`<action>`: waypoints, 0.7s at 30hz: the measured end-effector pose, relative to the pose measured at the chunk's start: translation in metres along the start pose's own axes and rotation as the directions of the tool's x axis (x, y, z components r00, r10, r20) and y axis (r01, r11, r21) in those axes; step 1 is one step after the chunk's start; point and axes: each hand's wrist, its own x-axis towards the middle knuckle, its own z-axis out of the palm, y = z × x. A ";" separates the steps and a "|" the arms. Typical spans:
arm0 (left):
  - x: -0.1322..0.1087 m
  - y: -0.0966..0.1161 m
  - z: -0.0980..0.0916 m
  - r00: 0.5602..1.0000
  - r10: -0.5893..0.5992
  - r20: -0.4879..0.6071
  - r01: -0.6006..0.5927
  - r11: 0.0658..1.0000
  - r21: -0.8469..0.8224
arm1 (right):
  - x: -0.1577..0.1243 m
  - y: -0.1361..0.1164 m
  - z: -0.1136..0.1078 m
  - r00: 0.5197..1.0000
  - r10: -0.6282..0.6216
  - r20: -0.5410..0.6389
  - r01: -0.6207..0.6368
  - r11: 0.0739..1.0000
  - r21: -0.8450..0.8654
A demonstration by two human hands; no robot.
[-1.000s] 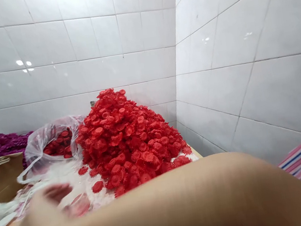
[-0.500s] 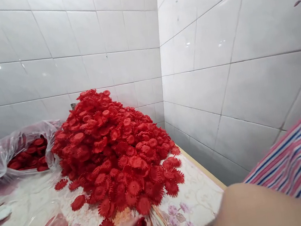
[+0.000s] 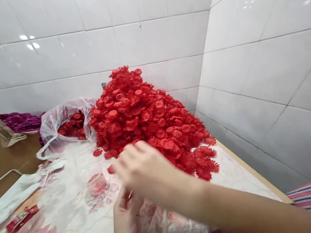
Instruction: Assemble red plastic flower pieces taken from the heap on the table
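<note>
A large heap of red flower-shaped discs with toothed edges [image 3: 143, 114] lies on the floral-covered table [image 3: 80, 217]. My right hand [image 3: 140, 169] reaches across in front of the heap, its fingers bent and smeared by motion. Just below it is my left hand [image 3: 126, 218], fingers curled and pinched together; what they hold, if anything, is hidden. The two hands are close together, the right partly over the left. Under my right forearm lies crumpled clear plastic [image 3: 172, 227] at the table's front edge.
An open clear bag [image 3: 50, 128] of red discs stands left of the heap, with purple pieces [image 3: 22, 121] behind it. Nearby are a small clear cup with red contents [image 3: 97, 183], a red packet [image 3: 22, 219], white cloth [image 3: 15, 195] and a cardboard box [image 3: 3, 154]. Tiled walls [image 3: 255, 78] enclose the corner.
The view has swung left and down. My right hand has come in over the front of the heap. The red discs seen in my left hand earlier no longer show there.
</note>
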 end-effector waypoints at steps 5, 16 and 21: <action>-0.006 0.009 -0.001 0.996 -0.087 -0.024 0.081 0.978 -0.193 | -0.048 0.031 0.020 0.887 0.461 -0.024 -0.349 0.704 0.619; -0.014 0.013 -0.012 0.980 -0.074 0.187 0.116 0.968 -0.221 | -0.068 -0.002 0.025 0.835 0.499 0.234 -0.360 0.173 0.917; -0.016 0.017 -0.011 0.966 -0.096 0.240 0.135 0.979 -0.151 | -0.069 -0.002 0.027 0.836 0.490 0.248 -0.368 0.163 0.915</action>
